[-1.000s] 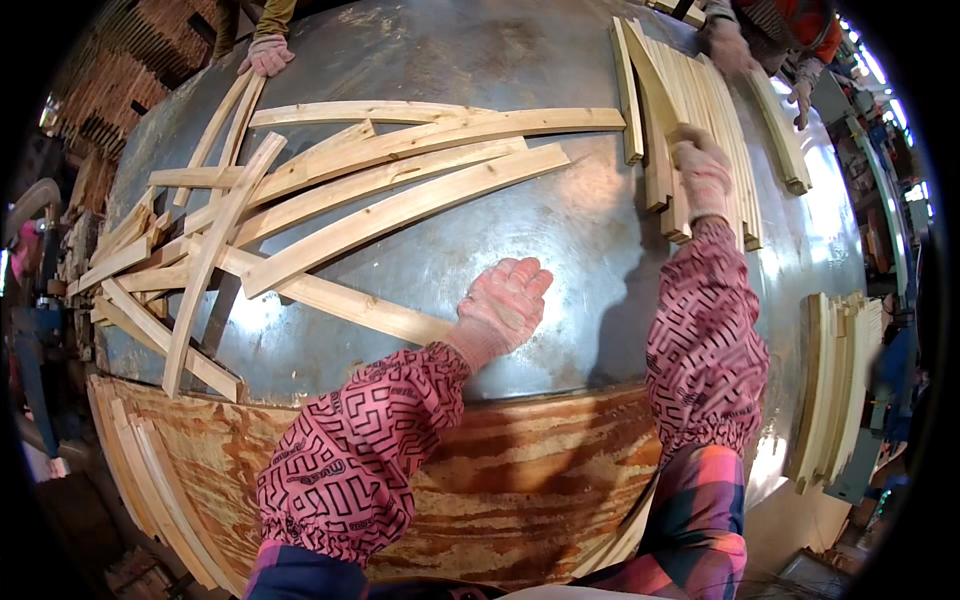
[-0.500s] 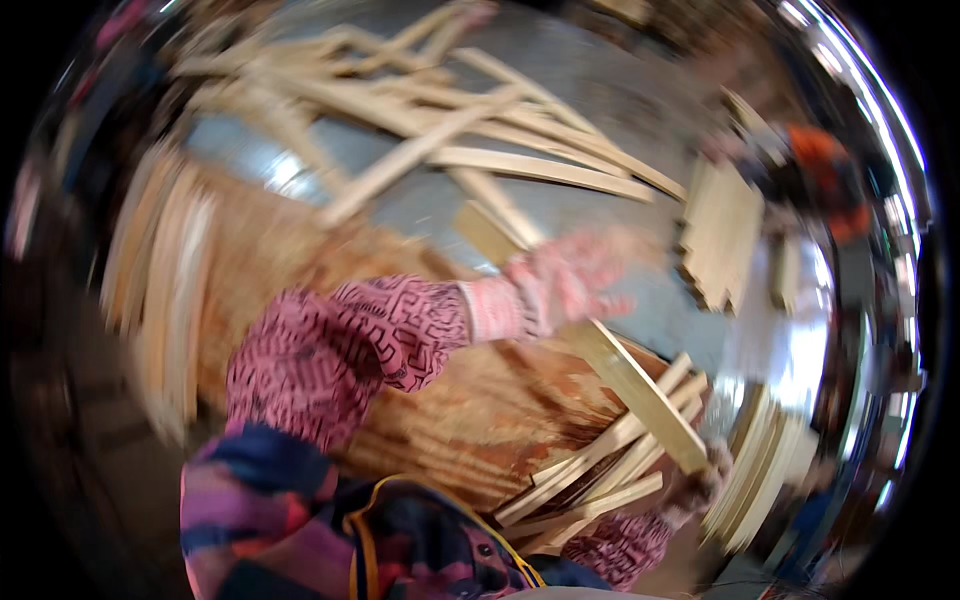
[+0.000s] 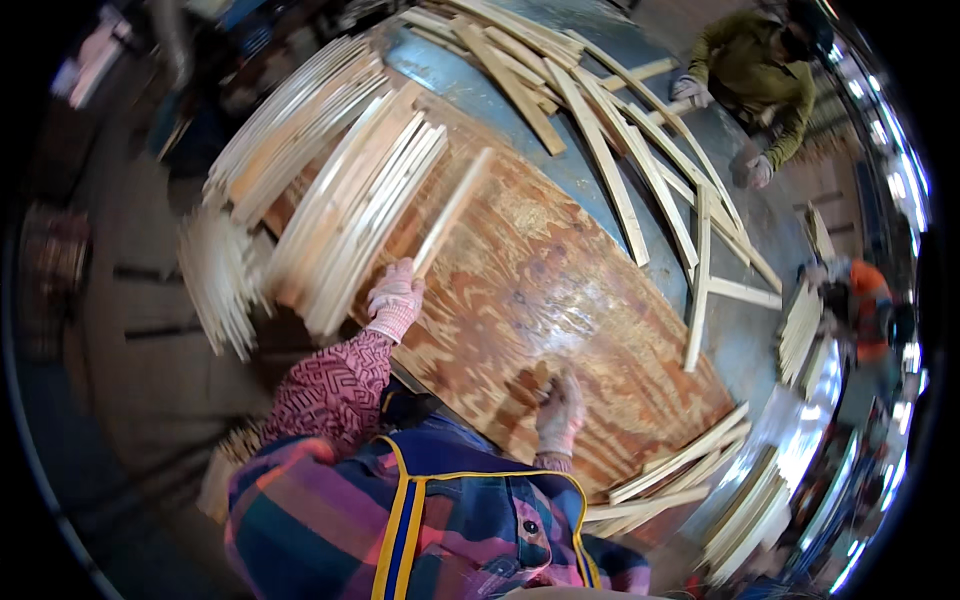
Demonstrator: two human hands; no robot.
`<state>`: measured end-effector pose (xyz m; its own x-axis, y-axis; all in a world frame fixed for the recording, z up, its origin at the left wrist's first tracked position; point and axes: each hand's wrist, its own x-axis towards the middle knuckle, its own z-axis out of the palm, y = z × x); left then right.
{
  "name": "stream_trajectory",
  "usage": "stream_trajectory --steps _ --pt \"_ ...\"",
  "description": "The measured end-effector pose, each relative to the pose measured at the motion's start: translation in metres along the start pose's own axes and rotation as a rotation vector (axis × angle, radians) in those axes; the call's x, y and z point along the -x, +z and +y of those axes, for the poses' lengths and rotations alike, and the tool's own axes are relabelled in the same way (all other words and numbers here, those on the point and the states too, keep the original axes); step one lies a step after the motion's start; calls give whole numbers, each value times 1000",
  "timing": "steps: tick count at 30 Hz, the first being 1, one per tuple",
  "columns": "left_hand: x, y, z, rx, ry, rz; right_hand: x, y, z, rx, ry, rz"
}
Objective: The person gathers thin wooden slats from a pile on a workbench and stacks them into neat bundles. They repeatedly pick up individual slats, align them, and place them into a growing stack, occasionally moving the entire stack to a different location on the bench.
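Observation:
My left hand [image 3: 396, 297], in a pink-and-white work glove, is closed round the near end of a narrow wooden strip [image 3: 456, 208]. This strip lies at a slant on the left part of the plywood sheet [image 3: 540, 270], just right of a row of stacked strips [image 3: 365, 200]. My right hand [image 3: 560, 412], gloved too, is over the plywood's near edge with nothing in it; its fingers look loosely apart, though slightly blurred.
More strips [image 3: 300, 120] are stacked at far left. Loose strips [image 3: 610, 150] lie crisscrossed on the grey metal table [image 3: 735, 330]. A bundle [image 3: 690, 465] rests at the plywood's right end. A gloved co-worker [image 3: 750, 80] stands across; another person in orange [image 3: 868, 310] is farther right.
My left hand has swung from the right over to the left stacks and now grips a strip there. My right hand has let go of a board and moved left. The view has turned.

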<state>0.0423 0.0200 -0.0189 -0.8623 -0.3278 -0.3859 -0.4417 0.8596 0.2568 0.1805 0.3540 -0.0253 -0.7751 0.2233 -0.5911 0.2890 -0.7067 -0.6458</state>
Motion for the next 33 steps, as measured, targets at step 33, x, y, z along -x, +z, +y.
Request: stream_trajectory --steps 33 --pt "-109 58 204 1508 215 -753 -168 138 -142 330 295 -197"
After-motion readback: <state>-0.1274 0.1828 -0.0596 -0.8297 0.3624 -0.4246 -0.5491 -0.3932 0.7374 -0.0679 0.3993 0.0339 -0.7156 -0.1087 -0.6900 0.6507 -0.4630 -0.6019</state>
